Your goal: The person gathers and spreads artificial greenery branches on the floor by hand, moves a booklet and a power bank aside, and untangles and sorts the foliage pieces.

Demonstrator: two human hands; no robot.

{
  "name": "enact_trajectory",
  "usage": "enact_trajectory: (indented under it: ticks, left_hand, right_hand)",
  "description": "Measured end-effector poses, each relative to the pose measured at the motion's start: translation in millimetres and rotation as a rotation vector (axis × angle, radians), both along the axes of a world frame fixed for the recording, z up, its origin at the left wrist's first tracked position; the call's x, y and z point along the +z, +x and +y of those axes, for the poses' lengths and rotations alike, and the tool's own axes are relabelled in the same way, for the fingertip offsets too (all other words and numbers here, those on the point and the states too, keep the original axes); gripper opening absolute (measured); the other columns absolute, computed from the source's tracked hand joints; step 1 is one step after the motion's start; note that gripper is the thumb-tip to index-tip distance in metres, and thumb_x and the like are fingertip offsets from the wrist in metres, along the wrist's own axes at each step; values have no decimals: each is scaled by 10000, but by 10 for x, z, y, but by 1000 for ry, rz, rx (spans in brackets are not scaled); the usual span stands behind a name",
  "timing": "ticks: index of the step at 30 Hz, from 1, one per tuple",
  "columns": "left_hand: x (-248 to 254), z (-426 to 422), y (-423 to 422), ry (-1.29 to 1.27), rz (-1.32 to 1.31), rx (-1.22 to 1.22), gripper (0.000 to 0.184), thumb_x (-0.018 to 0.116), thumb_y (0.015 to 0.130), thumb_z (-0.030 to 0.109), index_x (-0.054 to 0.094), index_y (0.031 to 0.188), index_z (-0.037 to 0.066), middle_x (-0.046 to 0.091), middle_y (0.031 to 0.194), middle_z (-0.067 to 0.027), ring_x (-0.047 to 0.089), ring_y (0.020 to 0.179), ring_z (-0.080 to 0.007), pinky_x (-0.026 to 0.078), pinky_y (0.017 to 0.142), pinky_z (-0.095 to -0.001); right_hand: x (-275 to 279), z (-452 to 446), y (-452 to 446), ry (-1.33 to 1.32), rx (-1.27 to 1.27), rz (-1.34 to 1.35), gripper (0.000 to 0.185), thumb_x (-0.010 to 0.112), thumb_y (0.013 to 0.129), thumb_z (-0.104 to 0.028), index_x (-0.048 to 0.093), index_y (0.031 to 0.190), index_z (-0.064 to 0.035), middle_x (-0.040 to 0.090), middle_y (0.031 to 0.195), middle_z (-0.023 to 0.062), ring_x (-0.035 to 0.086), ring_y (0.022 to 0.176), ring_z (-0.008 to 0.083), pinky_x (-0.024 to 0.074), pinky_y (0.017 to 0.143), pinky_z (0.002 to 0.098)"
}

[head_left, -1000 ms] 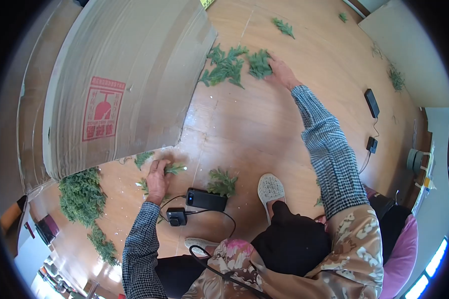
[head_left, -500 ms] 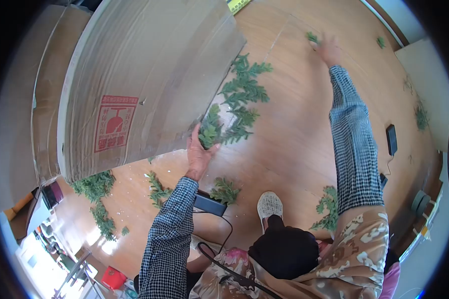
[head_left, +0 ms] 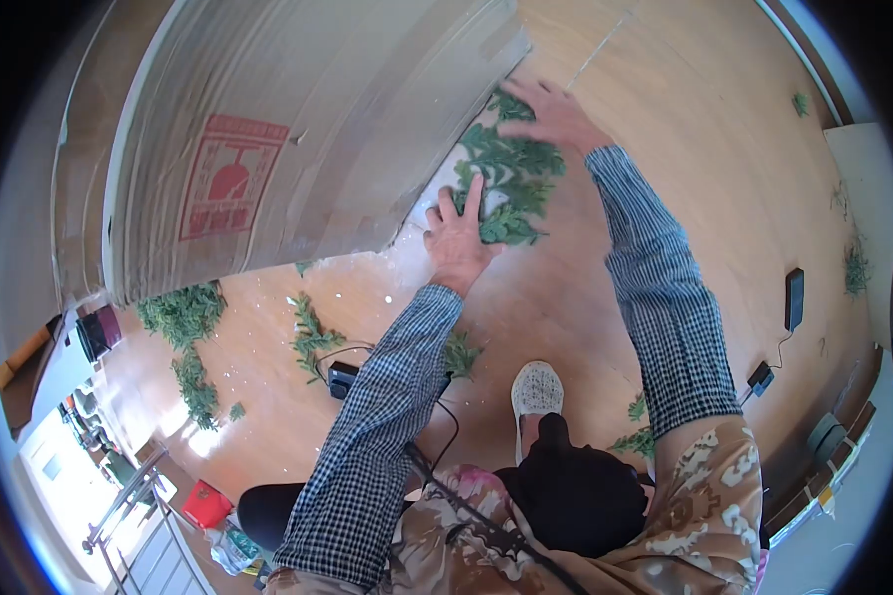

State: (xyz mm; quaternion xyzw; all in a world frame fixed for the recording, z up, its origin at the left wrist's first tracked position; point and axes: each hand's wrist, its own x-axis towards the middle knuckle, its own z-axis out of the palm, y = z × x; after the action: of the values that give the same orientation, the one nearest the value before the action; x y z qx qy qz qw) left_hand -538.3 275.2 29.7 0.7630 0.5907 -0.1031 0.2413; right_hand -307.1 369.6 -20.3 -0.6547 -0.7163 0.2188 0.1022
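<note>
A pile of green leafy sprigs (head_left: pixel 516 169) lies on the floor along the edge of a big cardboard box (head_left: pixel 337 149). My left hand (head_left: pixel 458 238) rests at the near end of this pile with its fingers spread, touching the leaves. Over the far end, beside the box corner, my right hand (head_left: pixel 556 119) reaches in with fingers apart and slightly blurred. Part of the greenery under both hands is hidden. The box is tilted and carries a red printed mark (head_left: pixel 233 178).
More greenery (head_left: pixel 184 312) lies by the box's lower left, with a sprig (head_left: pixel 313 332) near my left forearm and another (head_left: pixel 640 431) by my right leg. A black adapter with cord (head_left: pixel 794 299) lies at right. My shoe (head_left: pixel 538 389) stands on the wooden floor (head_left: pixel 605 307).
My right hand has come from the small sprig on the far floor to the pile by the box; that sprig has left its spot. My left hand has moved up and spread its fingers.
</note>
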Motion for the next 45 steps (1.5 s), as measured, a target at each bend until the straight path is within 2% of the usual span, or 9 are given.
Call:
enact_trajectory:
  ticks: [9, 21, 25, 27, 31, 35, 40, 42, 45]
  left_hand:
    - [-575, -73, -382, 0, -494, 67, 866, 750, 661, 167, 298, 1399, 168, 570, 1120, -229, 594, 992, -374, 493, 809, -431]
    - [772, 174, -3371, -295, -645, 82, 695, 811, 592, 305, 538, 1168, 28, 596, 1104, -181, 574, 1059, -291, 453, 923, -360]
    - [1575, 922, -4951, 45, -714, 246, 1066, 823, 685, 211, 110, 1449, 3, 363, 1371, -259, 378, 1287, -300, 385, 1032, -403]
    - [1432, 1099, -5723, 692, 5, 363, 1161, 859, 643, 282, 70, 1440, -17, 355, 1333, -347, 390, 1268, -389, 391, 1026, -408]
    - [1054, 594, -5675, 637, -123, 429, 1122, 878, 588, 272, 187, 1429, 1, 389, 1337, -338, 406, 1255, -430, 409, 1009, -408]
    - [-302, -211, -4889, -14, -792, 309, 735, 778, 726, 247, 431, 1357, 96, 470, 1317, -150, 482, 1187, -337, 417, 995, -384]
    - [-455, -573, -4284, 95, -228, -174, 511, 589, 794, 88, 535, 1275, 253, 484, 1130, -182, 562, 986, -385, 521, 799, -432]
    - [-811, -577, -4404, 234, -442, -49, 459, 568, 738, 6, 605, 1151, 204, 513, 1074, -180, 584, 941, -368, 517, 776, -428]
    - [-892, -392, -4667, 262, -581, 105, 419, 661, 648, -31, 665, 1031, 139, 599, 989, -185, 597, 942, -368, 505, 797, -426]
  right_hand:
    - [36, -1305, -1084, 3, 127, -93, 783, 820, 545, -173, 481, 1248, -95, 490, 1241, 144, 534, 1047, 367, 497, 808, 453]
    - [1486, -890, -3662, -414, 390, 521, 713, 751, 682, -361, 453, 1235, -25, 588, 1126, 219, 597, 1028, 329, 464, 864, 397]
    - [1939, 163, -4777, -507, 434, 1045, 691, 708, 790, -393, 430, 1318, -44, 601, 1108, 98, 591, 934, 196, 515, 707, 357]
    - [1631, 597, -5080, -215, 417, 746, 593, 690, 802, -354, 486, 1268, -51, 627, 1057, 110, 612, 875, 213, 516, 689, 372]
    - [798, 176, -4714, 168, 588, -180, 302, 646, 745, -239, 628, 971, -39, 659, 897, 200, 644, 854, 351, 515, 728, 455]
    - [57, -303, -4258, 184, 461, -245, 210, 559, 807, -212, 634, 925, -55, 661, 899, 186, 645, 869, 351, 513, 735, 471]
    - [196, -182, -4432, -36, 583, -178, 302, 558, 847, -230, 568, 1071, -28, 626, 1028, 214, 622, 947, 353, 490, 818, 469]
    - [594, -16, -4842, 24, 567, 604, 576, 652, 794, -390, 512, 1273, -101, 625, 1131, 155, 614, 991, 333, 492, 843, 418]
    - [872, -204, -4470, -20, 726, 282, 584, 643, 812, -360, 475, 1317, -119, 615, 1168, 137, 615, 991, 320, 496, 840, 400]
